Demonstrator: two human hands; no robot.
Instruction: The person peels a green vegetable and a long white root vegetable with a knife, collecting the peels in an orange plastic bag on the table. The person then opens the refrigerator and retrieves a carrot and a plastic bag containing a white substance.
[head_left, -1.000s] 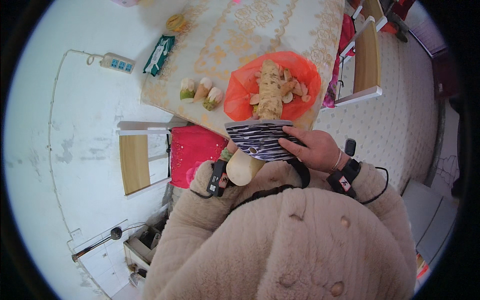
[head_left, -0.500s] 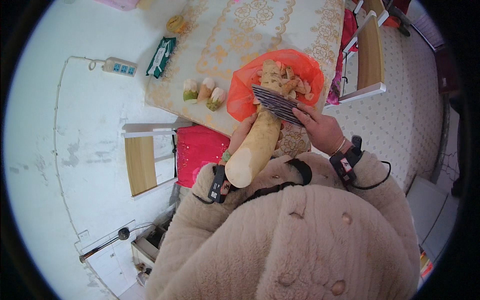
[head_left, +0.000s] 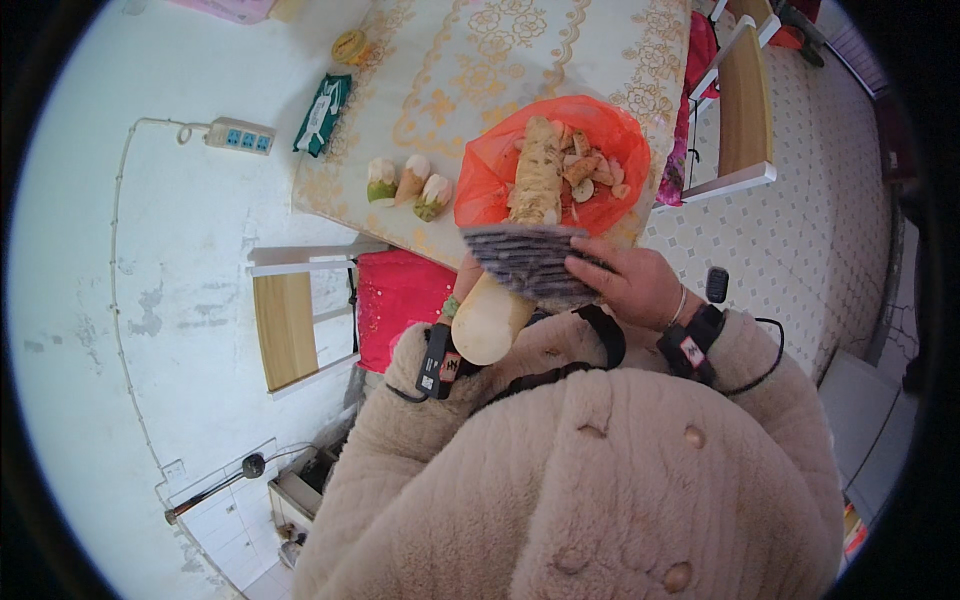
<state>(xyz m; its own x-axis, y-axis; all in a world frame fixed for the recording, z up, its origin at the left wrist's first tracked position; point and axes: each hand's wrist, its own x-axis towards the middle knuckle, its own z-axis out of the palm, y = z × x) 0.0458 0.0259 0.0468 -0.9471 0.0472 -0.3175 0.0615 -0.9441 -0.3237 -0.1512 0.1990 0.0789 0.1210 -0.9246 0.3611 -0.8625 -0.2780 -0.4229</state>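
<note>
My left hand (head_left: 467, 278) grips a long pale root vegetable (head_left: 492, 322); its smooth cut end points at my chest and its rough brown end reaches over a red plastic bag (head_left: 482, 192). My right hand (head_left: 632, 287) holds a broad, dark, striped blade (head_left: 525, 260) flat across the middle of the root. The blade hides most of my left hand. Brown peel pieces (head_left: 590, 172) lie in the bag. Three cut root stubs (head_left: 410, 185) lie on the table left of the bag.
The table (head_left: 480, 60) has a cream cloth with a gold pattern. A green packet (head_left: 322, 112) and a small yellow tin (head_left: 350, 45) lie on it. A white power strip (head_left: 238, 135) hangs on the wall. Wooden chairs stand at the left (head_left: 285, 325) and right (head_left: 745, 110), and there is a red cushion (head_left: 395, 300).
The striped blade went up the root toward the red bag, then came back down toward my chest. The root now lies more upright over the bag.
</note>
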